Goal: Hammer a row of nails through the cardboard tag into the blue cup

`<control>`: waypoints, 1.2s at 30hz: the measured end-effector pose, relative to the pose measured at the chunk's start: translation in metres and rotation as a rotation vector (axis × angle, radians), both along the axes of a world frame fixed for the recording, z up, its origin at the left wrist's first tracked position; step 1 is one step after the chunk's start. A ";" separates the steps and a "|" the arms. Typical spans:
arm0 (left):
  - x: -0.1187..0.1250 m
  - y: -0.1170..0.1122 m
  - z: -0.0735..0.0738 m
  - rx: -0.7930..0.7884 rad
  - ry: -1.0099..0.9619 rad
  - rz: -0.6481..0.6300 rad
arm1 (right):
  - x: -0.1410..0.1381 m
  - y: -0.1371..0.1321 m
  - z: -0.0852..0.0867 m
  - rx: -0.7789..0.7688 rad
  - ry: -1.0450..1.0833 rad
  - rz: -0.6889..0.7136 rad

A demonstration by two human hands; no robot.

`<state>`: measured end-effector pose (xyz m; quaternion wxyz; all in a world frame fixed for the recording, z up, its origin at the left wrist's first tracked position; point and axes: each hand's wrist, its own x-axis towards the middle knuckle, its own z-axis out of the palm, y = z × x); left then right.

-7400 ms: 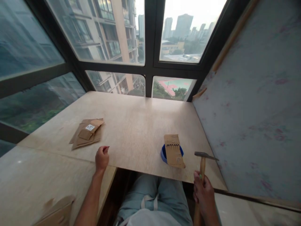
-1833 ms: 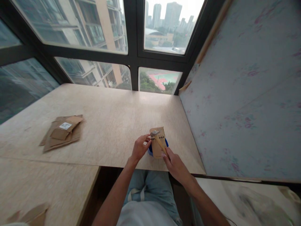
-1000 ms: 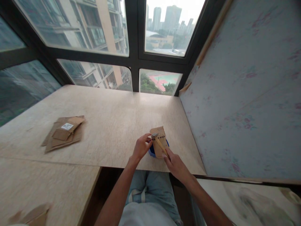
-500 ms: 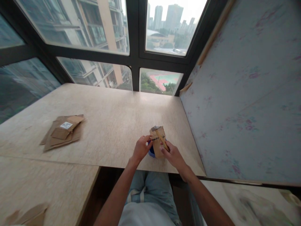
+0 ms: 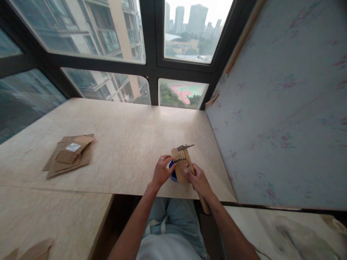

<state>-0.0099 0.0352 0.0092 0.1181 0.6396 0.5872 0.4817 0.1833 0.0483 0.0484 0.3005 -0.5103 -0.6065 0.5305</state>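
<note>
A small tan board (image 5: 181, 174) with a row of dark nail-like pieces across it rests over a blue container (image 5: 174, 176) near the counter's front edge. My right hand (image 5: 200, 181) is wrapped round the wooden handle of a hammer (image 5: 189, 159); its metal head is above the far end of the board. The handle's lower end sticks out below my wrist. At the board's left edge my left hand (image 5: 162, 172), with a ring on one finger, has its thumb and fingertips pinched together beside the row. Whatever lies between those fingertips is too small to make out.
Flat brown paper packages (image 5: 71, 156), one with a white label, lie on the counter (image 5: 121, 144) at the left. More brown paper (image 5: 35, 249) is at the lower left. A floral-patterned wall (image 5: 282, 108) bounds the right side, and dark-framed windows (image 5: 153, 39) the back.
The hammer's head has risen off the board and swung a little right, and its handle end now shows below my right wrist. My left hand stays at the row of dark pieces.
</note>
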 end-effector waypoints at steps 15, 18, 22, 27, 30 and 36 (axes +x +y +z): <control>0.006 0.009 -0.005 -0.024 -0.031 0.054 | -0.003 -0.007 0.001 -0.174 0.175 -0.040; 0.008 0.010 -0.004 -0.023 -0.031 0.069 | -0.004 -0.008 0.002 -0.185 0.183 -0.029; 0.008 0.012 -0.006 -0.032 -0.054 0.070 | -0.006 -0.008 0.002 -0.190 0.190 -0.024; 0.006 0.015 -0.013 -0.045 -0.125 0.060 | -0.006 -0.008 0.002 -0.198 0.191 -0.026; 0.005 0.016 -0.015 -0.066 -0.165 0.050 | -0.006 -0.007 0.002 -0.197 0.192 -0.030; 0.004 0.011 -0.011 -0.114 -0.210 0.041 | -0.005 -0.008 0.003 -0.191 0.195 -0.024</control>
